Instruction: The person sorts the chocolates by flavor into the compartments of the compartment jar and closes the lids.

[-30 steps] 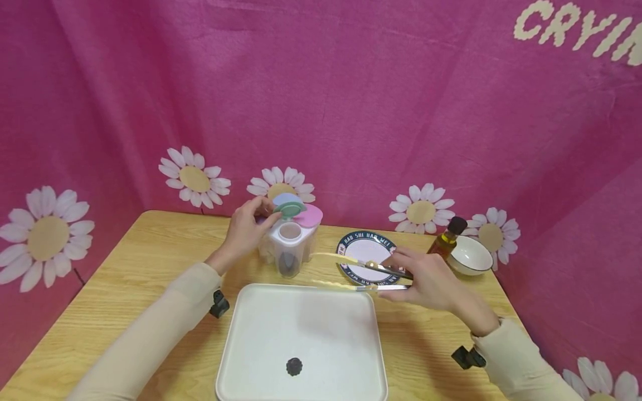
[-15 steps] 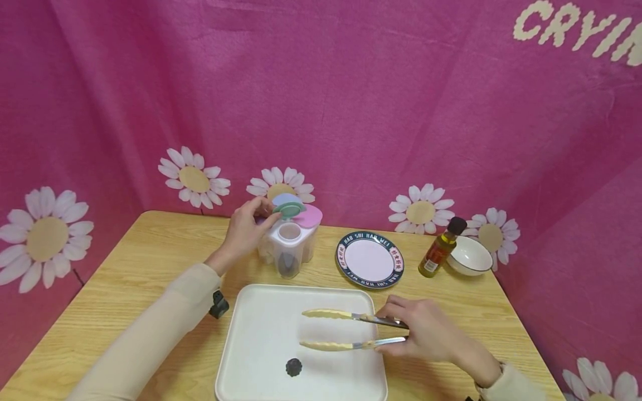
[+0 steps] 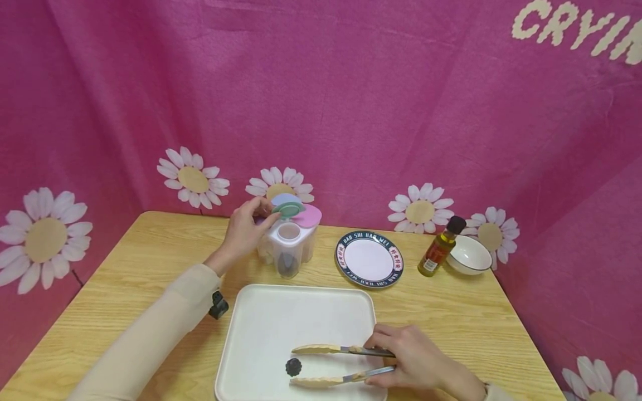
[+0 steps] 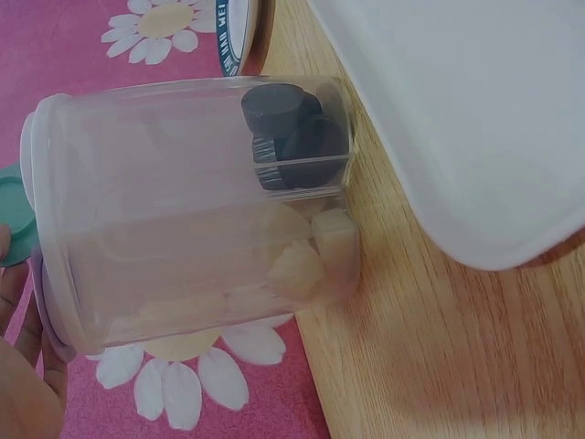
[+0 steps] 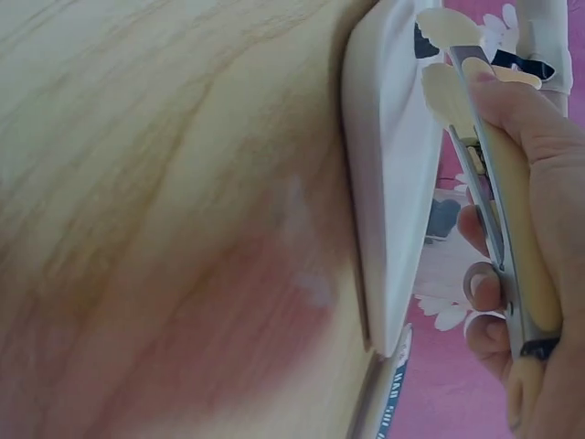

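At the table's back, my left hand holds up the green flip lid of a clear storage container with a white top. The opening under the lid is uncovered. Dark round pieces lie in one compartment and pale chunks in another. My right hand grips kitchen tongs with tan scalloped tips, spread apart over the white tray. A small dark fluted piece sits on the tray, between the tong tips in the head view; contact is not visible.
Behind the tray lies a plate with a dark lettered rim. To its right stand a sauce bottle with a black cap and a white bowl. Pink flowered cloth hangs along the table's back edge.
My right hand has brought the tongs from over the plate down toward the front of the tray, to the dark piece. My left hand and the green lid have stayed put.
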A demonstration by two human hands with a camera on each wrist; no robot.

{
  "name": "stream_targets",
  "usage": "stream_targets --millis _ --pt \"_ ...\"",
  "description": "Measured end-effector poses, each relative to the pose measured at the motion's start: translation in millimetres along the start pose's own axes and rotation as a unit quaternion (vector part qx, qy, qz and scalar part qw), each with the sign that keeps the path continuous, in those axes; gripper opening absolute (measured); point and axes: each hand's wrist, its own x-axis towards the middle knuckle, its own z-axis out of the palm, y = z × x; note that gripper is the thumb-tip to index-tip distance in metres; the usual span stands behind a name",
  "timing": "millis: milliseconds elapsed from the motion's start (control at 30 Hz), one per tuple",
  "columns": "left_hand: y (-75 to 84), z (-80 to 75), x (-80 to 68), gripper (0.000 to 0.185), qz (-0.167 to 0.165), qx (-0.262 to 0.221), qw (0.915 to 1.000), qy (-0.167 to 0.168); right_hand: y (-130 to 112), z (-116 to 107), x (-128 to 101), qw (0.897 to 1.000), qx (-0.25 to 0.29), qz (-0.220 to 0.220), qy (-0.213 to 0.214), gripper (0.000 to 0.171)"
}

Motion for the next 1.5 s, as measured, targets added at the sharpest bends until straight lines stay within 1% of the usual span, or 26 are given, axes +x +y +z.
stream_targets --millis 233,433,500,600,667,767,900,1033,1167,1333,1500 --pt "0.1 0.3 -0.2 0.021 0.002 0.003 1.0 -0.002 3.4 7.7 1.3 1.0 0.011 -0.005 0.007 0.035" --pt "1.6 -0.6 -1.3 0.021 -0.001 0.002 1.0 -0.003 3.1 8.6 1.7 1.0 0.01 -0.006 0.01 0.035" --pt "2.0 -0.7 -1.4 0.021 -0.001 0.002 1.0 -0.004 2.4 7.6 2.0 1.0 0.007 -0.007 0.019 0.035" --pt "2.3 -0.9 -1.3 0.021 0.0 0.003 1.0 -0.004 2.3 3.2 3.8 0.999 -0.002 -0.008 0.044 0.035" --pt "1.9 -0.9 -1.3 0.022 0.0 0.005 1.0 -0.004 3.1 -1.9 5.9 0.998 -0.009 -0.009 0.066 0.034" --pt "1.0 -0.8 -1.2 0.022 0.001 0.005 1.0 -0.003 6.5 -11.7 10.4 0.994 -0.021 -0.028 0.108 0.03" --pt "-0.3 -0.5 -1.5 0.022 0.005 0.007 1.0 -0.003 13.3 -27.0 18.6 0.982 -0.053 -0.06 0.168 0.029" --pt "-0.2 -0.2 -1.0 0.021 0.006 0.007 1.0 -0.001 19.7 -44.5 28.9 0.975 -0.069 -0.059 0.205 0.033" --pt "0.2 -0.2 -0.8 0.02 0.006 0.003 1.0 0.002 24.7 -63.6 42.8 0.969 -0.085 -0.051 0.226 0.036" --pt "0.2 0.4 -0.8 0.021 0.008 0.005 1.0 0.001 29.8 -85.8 61.9 0.967 -0.106 -0.028 0.229 0.04" --pt "-0.1 0.2 -1.3 0.021 0.008 0.012 0.9999 0.002 36.1 -102.2 84.1 0.963 -0.122 -0.036 0.237 0.041"
